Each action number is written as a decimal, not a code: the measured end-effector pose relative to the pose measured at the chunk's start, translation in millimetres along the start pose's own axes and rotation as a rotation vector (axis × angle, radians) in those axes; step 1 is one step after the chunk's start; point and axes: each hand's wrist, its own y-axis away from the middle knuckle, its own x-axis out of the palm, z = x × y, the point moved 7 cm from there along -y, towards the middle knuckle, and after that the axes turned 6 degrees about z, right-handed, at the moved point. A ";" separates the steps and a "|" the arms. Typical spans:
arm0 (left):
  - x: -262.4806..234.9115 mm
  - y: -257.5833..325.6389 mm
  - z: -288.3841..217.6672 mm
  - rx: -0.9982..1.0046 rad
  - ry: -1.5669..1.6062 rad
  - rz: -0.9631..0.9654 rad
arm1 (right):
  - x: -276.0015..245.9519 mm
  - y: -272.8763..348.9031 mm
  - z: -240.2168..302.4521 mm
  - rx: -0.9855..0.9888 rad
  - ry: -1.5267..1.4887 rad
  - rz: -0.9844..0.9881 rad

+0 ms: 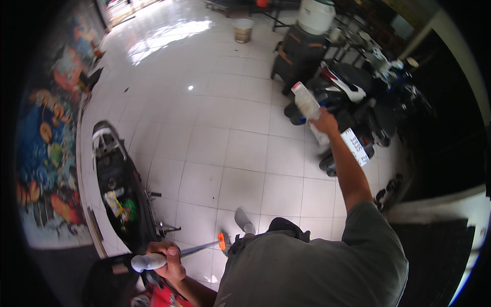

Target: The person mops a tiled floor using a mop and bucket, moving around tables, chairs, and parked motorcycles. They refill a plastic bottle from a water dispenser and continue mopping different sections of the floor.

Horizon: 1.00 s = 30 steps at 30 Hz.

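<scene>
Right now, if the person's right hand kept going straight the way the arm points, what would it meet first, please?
Probably the parked black scooter just beyond the right hand, which holds a clear plastic bottle; depth is unclear in this view.

Floor [225, 128]: glossy white tiles.
Left: 1 dark motorcycle [120, 189].
Right: 1 scooter [353, 102].
Far end: 1 pale bucket [243, 29], 1 dark stand [299, 53].

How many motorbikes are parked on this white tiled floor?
2, maybe more hidden. One black motorbike stands at the left beside the colourful mural wall. Another black-and-white motorbike is parked at the upper right, beyond the right hand holding a clear plastic bottle.
</scene>
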 end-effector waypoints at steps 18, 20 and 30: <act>11.9 -167.8 60.5 0.197 -0.241 0.005 | 23.7 692.8 -245.9 1.499 -0.192 0.039; 54.3 -161.9 52.4 0.168 -0.292 0.109 | 20.1 733.0 -221.3 1.534 -0.182 0.016; -11.0 -121.1 84.2 0.070 -0.223 0.124 | 288.2 1052.3 71.9 1.889 -0.709 0.666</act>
